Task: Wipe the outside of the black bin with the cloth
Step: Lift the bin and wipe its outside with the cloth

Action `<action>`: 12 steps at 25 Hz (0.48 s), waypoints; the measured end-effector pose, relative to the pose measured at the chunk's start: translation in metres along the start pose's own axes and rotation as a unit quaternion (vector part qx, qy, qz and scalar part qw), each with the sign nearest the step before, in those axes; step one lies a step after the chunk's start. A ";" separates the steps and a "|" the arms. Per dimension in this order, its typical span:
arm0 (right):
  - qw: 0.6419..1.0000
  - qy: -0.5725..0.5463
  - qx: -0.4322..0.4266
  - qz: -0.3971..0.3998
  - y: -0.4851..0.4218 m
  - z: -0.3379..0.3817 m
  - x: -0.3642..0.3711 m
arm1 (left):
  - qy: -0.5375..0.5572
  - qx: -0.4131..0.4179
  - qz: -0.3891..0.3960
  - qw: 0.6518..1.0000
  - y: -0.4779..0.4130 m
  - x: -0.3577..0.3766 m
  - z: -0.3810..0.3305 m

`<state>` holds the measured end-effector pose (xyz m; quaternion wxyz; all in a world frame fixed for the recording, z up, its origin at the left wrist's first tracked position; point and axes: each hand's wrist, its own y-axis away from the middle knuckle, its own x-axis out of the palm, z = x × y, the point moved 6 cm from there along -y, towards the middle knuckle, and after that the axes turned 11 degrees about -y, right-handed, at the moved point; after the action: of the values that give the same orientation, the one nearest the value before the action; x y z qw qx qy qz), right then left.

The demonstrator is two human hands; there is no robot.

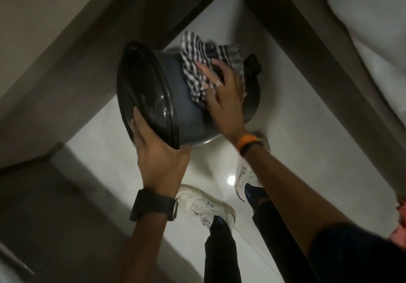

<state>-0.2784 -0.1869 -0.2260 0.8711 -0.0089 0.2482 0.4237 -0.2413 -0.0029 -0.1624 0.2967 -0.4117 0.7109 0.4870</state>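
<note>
Fingers (203, 67) of the right hand (222, 93) are spread flat and pressed on the checked cloth (195, 63), which is pinned against the curved side wall of the black bin (186, 111). Only the head view is given. The bin is held tilted, well above the pale floor (109, 151), with its lid end turned to the left. It is probably tipped this way so that the side is offered to the wiping hand. On the lid (140, 89) side of the bin, the left hand (158, 151) is closed around the lower rim, thumb over the glossy lid, to steady the bin against the rubbing. The lid appears shut, so it cannot be told what is inside the bin. At the far end of the bin a black pedal (253, 65) is seen, just beyond the cloth. Below the bin, two white shoes (206, 205) are seen on the floor.
</note>
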 end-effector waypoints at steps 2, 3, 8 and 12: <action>0.994 0.082 0.061 0.023 -0.036 -0.022 -0.003 | 0.075 -0.042 0.008 0.996 -0.001 0.002 0.012; 0.991 0.103 0.084 0.031 -0.044 -0.026 0.000 | 0.096 -0.054 0.006 0.994 0.000 0.003 0.017; 0.966 0.102 -0.167 0.171 0.028 0.042 0.069 | 0.132 -0.070 -0.005 0.989 0.020 0.010 0.030; 0.978 0.086 -0.103 0.160 0.001 -0.014 0.030 | 0.158 -0.047 0.014 0.986 0.032 0.030 0.035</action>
<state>-0.2695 -0.1673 -0.2516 0.7619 -0.0954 0.2758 0.5782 -0.2832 0.0263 -0.1853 0.1538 -0.4870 0.7309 0.4528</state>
